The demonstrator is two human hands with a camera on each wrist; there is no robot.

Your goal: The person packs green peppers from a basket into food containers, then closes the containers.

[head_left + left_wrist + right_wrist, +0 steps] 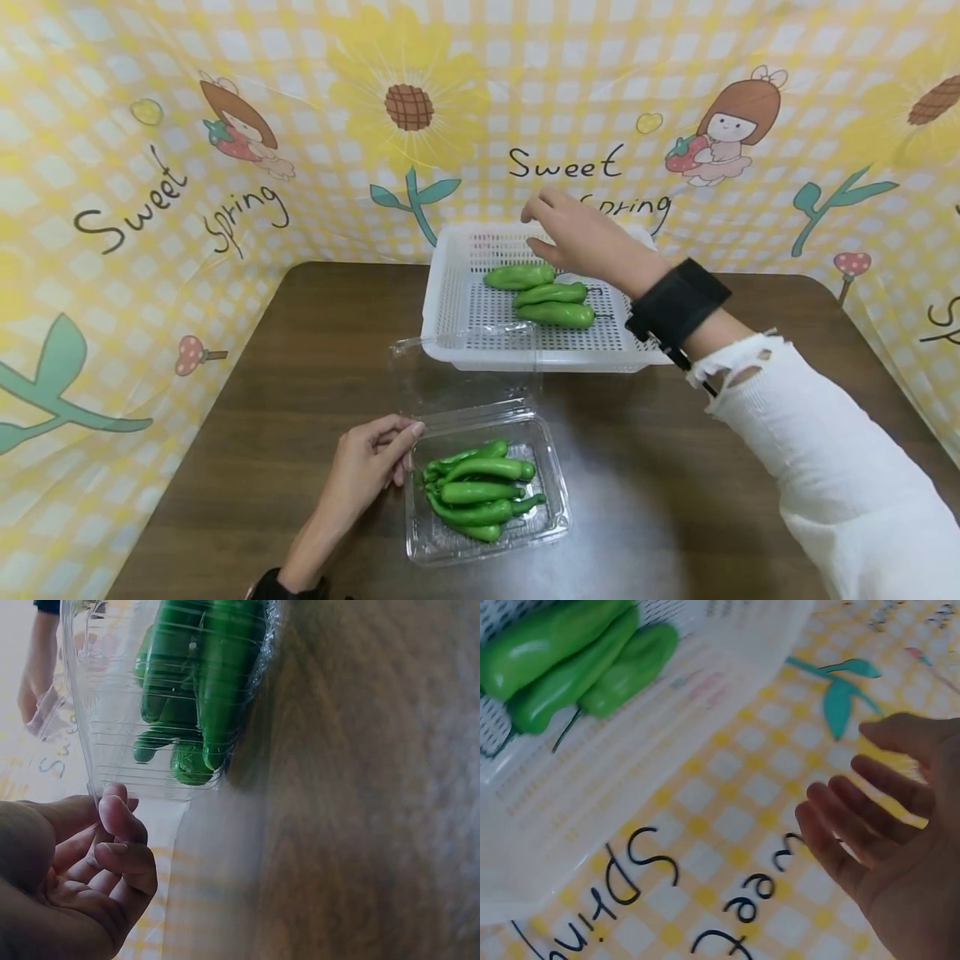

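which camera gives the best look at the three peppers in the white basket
The head view: all three peppers lie side by side in the basket, with the right hand open above them. The right wrist view shows them close but cropped at the frame's corner. The left wrist view shows only the peppers in the clear box.

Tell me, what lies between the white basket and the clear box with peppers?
In the head view, only the open clear lid of the clear box and bare brown table lie before the white basket.
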